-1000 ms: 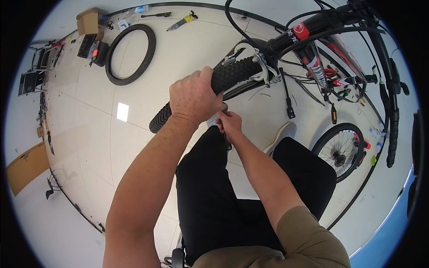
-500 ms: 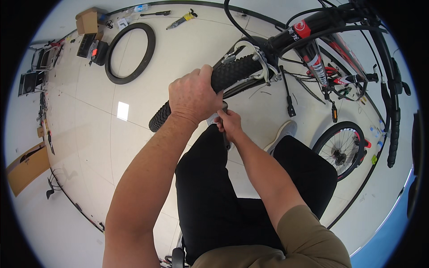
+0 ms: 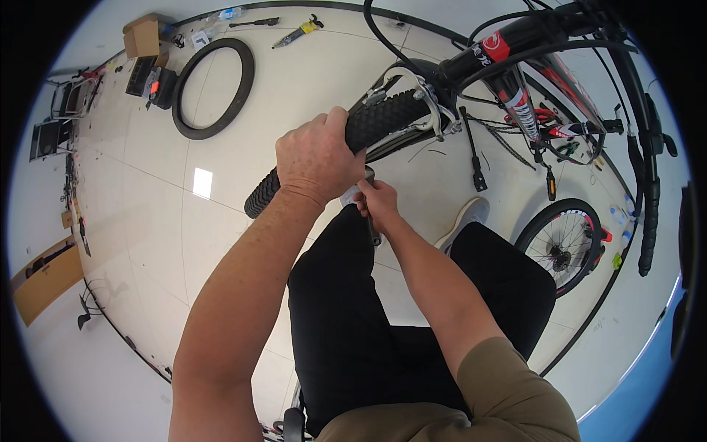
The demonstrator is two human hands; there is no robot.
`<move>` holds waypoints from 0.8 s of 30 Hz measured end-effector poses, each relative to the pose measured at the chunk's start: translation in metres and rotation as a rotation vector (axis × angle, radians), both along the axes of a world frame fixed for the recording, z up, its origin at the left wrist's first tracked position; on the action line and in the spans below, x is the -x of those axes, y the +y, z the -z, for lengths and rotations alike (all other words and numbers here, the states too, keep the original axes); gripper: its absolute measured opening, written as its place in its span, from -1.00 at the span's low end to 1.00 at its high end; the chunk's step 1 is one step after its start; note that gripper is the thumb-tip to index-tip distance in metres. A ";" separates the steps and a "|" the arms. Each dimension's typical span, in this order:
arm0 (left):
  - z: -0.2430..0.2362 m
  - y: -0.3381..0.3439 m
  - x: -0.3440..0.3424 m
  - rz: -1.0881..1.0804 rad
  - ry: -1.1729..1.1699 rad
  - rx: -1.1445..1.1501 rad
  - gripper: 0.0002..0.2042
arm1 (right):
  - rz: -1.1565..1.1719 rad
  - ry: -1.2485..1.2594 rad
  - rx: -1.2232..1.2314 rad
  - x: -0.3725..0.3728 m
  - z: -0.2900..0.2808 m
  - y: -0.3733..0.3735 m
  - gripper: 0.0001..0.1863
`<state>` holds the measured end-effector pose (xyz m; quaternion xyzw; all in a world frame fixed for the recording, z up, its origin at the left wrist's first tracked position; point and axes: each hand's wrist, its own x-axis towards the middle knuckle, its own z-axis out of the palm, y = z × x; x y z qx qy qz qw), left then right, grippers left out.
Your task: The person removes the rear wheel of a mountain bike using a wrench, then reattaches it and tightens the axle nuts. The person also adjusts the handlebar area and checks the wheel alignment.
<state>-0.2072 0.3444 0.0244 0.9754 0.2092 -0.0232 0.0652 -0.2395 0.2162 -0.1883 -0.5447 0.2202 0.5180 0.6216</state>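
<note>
A knobby black bicycle tyre slants up to the right, on the front wheel held in the bike's fork. My left hand is wrapped over the top of this tyre, its fingers curling down the far side. Just right of it and lower, my right hand is closed round a grey metal wrench. The tool's upper end lies close under the left hand, beside the wheel; what it touches there is hidden. Silver brake arms straddle the tyre beyond my hands.
The bike frame and drop handlebar fill the upper right. A loose wheel leans at the right. On the floor lie a bare tyre, a floor tool, a yellow-and-grey tool and a cardboard box.
</note>
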 end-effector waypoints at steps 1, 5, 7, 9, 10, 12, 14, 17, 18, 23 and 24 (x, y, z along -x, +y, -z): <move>0.000 0.000 0.000 0.003 -0.004 -0.002 -0.67 | -0.030 -0.026 0.033 0.000 0.000 0.000 -0.69; 0.001 0.001 0.001 -0.003 -0.006 -0.003 -0.68 | -0.049 -0.028 0.039 -0.001 -0.007 -0.002 -0.71; 0.001 0.001 0.002 0.000 -0.006 -0.002 -0.68 | -0.049 -0.021 -0.015 -0.002 -0.008 -0.002 -0.72; 0.001 0.001 0.001 0.003 -0.009 -0.001 -0.68 | 0.029 0.039 -0.083 0.000 -0.004 -0.004 -0.73; 0.001 0.000 0.001 0.003 -0.011 0.001 -0.68 | 0.067 0.070 -0.117 0.001 -0.002 -0.004 -0.74; 0.001 0.000 0.000 0.004 -0.012 -0.001 -0.68 | 0.053 0.058 -0.107 0.001 -0.001 -0.002 -0.76; 0.001 0.001 0.001 0.007 -0.012 -0.008 -0.68 | 0.032 0.037 -0.075 0.002 -0.002 -0.001 -0.77; 0.003 0.001 0.002 0.015 -0.065 -0.010 -0.71 | -0.005 0.002 0.000 0.003 -0.003 0.000 -0.77; 0.004 0.001 0.002 0.016 -0.068 -0.011 -0.71 | -0.013 -0.005 0.020 0.003 -0.002 0.000 -0.76; 0.004 0.001 0.002 0.014 -0.057 -0.005 -0.72 | 0.007 0.024 -0.021 0.003 -0.001 -0.001 -0.74; 0.004 0.001 0.002 0.011 -0.055 -0.006 -0.71 | 0.038 0.057 -0.061 0.002 0.000 -0.001 -0.74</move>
